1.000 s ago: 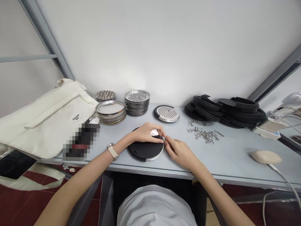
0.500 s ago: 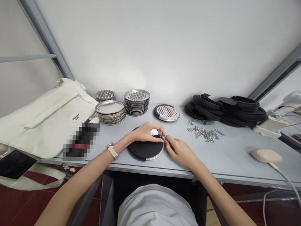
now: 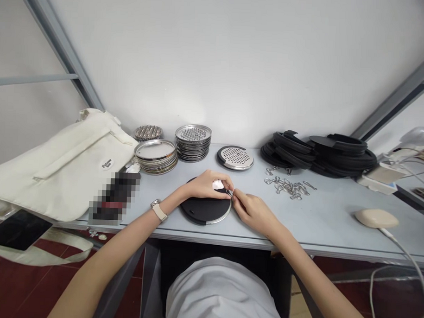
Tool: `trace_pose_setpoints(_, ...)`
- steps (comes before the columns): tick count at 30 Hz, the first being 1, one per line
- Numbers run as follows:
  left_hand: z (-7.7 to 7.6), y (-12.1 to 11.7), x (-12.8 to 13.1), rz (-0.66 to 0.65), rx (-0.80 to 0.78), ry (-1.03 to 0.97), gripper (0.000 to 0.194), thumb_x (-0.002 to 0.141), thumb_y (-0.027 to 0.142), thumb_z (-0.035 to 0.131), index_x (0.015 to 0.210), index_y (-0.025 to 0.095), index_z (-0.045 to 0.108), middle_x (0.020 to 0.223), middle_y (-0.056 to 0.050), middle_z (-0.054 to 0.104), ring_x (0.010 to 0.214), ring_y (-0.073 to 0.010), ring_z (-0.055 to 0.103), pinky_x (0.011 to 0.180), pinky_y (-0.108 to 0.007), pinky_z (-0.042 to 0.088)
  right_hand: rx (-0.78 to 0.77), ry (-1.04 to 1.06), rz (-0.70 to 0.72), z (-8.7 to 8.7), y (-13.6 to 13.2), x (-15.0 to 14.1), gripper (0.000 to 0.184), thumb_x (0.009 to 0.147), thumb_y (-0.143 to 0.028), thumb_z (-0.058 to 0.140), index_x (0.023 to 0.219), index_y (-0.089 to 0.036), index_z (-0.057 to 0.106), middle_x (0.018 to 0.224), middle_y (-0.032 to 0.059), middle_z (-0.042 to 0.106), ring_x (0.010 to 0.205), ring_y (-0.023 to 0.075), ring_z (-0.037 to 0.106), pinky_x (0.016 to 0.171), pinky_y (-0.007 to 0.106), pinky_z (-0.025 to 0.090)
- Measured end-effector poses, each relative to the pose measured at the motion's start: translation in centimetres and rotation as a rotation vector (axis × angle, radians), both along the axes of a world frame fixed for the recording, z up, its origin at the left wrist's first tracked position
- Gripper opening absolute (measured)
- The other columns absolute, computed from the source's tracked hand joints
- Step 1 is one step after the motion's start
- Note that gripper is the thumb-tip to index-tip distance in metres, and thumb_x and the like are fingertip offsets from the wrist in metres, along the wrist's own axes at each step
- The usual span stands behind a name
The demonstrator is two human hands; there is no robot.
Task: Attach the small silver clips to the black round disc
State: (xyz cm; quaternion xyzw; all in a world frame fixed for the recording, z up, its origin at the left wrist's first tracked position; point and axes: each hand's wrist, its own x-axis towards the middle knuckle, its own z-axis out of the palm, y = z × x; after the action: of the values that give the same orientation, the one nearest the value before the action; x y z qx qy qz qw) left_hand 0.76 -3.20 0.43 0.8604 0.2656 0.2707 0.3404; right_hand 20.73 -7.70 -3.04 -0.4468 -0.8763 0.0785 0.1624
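Note:
A round black disc [image 3: 205, 210] with a silver metal edge at its front right lies near the table's front. My left hand [image 3: 208, 184] rests over its far part, thumb and fingers closed around a small shiny metal clip [image 3: 229, 193] at the disc's right rim. My right hand [image 3: 253, 211] pinches the same spot from the right, its fingertips meeting those of the left. The fingers cover most of the clip. Something white [image 3: 217, 184] shows inside the left hand's curl; I cannot tell what. Loose metal clips [image 3: 286, 187] lie in a pile to the right.
Behind stand stacks of metal discs [image 3: 155, 158], grater plates [image 3: 193, 142] and a spiked plate [image 3: 148, 132]. A perforated disc with black rim [image 3: 235, 158] lies mid-back. Black rings [image 3: 340, 156] are piled right, a corded beige device [image 3: 376, 218] nearer. A cream bag [image 3: 76, 168] fills the left.
Both hands stay at the disc's right rim with hardly any movement. The view has shifted very slightly; the disc and the stacks stay in place.

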Motion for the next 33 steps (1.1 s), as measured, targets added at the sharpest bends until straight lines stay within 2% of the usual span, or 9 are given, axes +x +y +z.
trace_pose_setpoints(22, -0.08, 0.02, -0.10, -0.023, 0.018, -0.022, 0.024, 0.073, 0.026, 0.067, 0.093, 0.013, 0.065, 0.089, -0.004, 0.068, 0.085, -0.0134, 0.062, 0.081, -0.023, 0.045, 0.004, 0.003, -0.002, -0.09, 0.01, 0.00, 0.020, 0.094, -0.027, 0.028, 0.089, -0.021, 0.046, 0.065, 0.0011, 0.059, 0.056, 0.0149, 0.053, 0.056, 0.024, 0.029)
trace_pose_setpoints(27, -0.11, 0.07, -0.11, -0.014, 0.026, -0.020, 0.022, 0.072, 0.021, 0.067, 0.093, 0.014, 0.065, 0.088, -0.003, 0.068, 0.085, -0.0135, 0.062, 0.081, -0.023, 0.045, -0.015, 0.043, -0.005, -0.03, -0.08, -0.06, 0.016, 0.094, -0.028, 0.028, 0.090, -0.022, 0.042, 0.062, -0.0002, 0.057, 0.054, 0.0159, 0.053, 0.053, 0.024, 0.029)
trace_pose_setpoints(33, -0.05, 0.05, -0.11, -0.037, 0.018, -0.028, 0.021, 0.073, 0.022, 0.066, 0.092, 0.013, 0.065, 0.089, -0.004, 0.068, 0.085, -0.0134, 0.062, 0.082, -0.023, 0.045, -0.066, 0.125, -0.005, -0.10, -0.14, 0.05, 0.012, 0.093, -0.030, 0.029, 0.092, -0.022, 0.038, 0.063, -0.0007, 0.058, 0.054, 0.0167, 0.054, 0.053, 0.023, 0.030)
